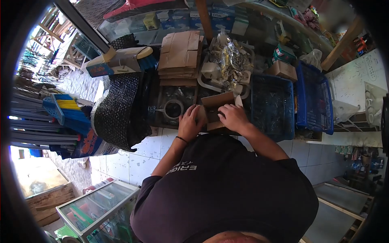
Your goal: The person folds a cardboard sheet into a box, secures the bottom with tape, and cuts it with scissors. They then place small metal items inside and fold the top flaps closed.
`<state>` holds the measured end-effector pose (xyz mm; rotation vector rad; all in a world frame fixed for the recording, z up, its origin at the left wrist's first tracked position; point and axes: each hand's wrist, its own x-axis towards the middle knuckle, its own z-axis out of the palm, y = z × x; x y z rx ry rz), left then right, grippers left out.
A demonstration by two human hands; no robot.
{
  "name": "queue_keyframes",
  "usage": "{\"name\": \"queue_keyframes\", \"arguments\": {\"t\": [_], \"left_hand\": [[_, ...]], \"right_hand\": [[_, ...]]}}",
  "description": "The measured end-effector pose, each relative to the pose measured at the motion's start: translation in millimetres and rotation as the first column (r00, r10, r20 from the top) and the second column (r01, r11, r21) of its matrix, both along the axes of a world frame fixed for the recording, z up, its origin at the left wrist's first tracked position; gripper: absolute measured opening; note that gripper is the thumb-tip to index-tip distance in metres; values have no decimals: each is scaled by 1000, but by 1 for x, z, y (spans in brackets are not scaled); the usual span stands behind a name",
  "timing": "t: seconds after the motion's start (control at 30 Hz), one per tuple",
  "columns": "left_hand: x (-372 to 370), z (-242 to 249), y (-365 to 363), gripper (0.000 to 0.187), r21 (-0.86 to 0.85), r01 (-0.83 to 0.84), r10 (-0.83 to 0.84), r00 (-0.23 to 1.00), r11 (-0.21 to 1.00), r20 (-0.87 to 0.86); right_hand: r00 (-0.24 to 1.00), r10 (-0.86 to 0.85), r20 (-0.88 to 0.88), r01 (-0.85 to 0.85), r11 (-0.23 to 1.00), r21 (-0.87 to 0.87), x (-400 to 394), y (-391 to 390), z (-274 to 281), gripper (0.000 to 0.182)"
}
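Note:
A small open cardboard box [219, 100] stands at the front edge of the work table, its flaps raised and its inside dark. My left hand [189, 124] grips the left flap, fingers bent round the cardboard. Over the right side of the same box lies my right hand [234, 118], its fingers curled in at the opening; their tips are partly hidden. A roll of tape [174, 108] sits just left of my left hand. Behind the box is a white tray [206, 86] heaped with clear-wrapped metallic and white pieces.
Flattened cardboard boxes [179, 54] are stacked behind the tape. Blue baskets [272, 81] stand to the right. Black bubble wrap [119, 111] hangs at the left, near blue and yellow brooms [69, 107]. A glass case [97, 204] stands behind me on the left.

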<state>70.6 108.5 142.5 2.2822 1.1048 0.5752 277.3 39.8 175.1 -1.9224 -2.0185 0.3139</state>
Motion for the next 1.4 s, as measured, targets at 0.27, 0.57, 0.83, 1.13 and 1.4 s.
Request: {"name": "queue_keyframes", "arguments": {"t": [0.27, 0.57, 0.83, 1.13, 1.4], "left_hand": [[-7, -2, -1, 48, -60, 42, -39, 997, 997, 62], [-23, 13, -2, 42, -137, 39, -25, 995, 990, 97], [-40, 23, 6, 34, -169, -29, 38, 998, 985, 49], [-58, 26, 0, 28, -181, -104, 110, 994, 978, 27], [-71, 12, -3, 28, -138, -150, 154, 988, 979, 18]], "right_hand": [[983, 34, -181, 11, 971, 240, 3, -29, 12, 7], [941, -115, -319, 226, 913, 340, 10, -74, 27, 8], [811, -330, -483, 477, 852, 217, 22, -116, 25, 9], [597, -516, -614, 565, 814, -135, 17, -164, -14, 16], [520, -636, -570, 317, 763, -563, 46, -190, -72, 24]]}}
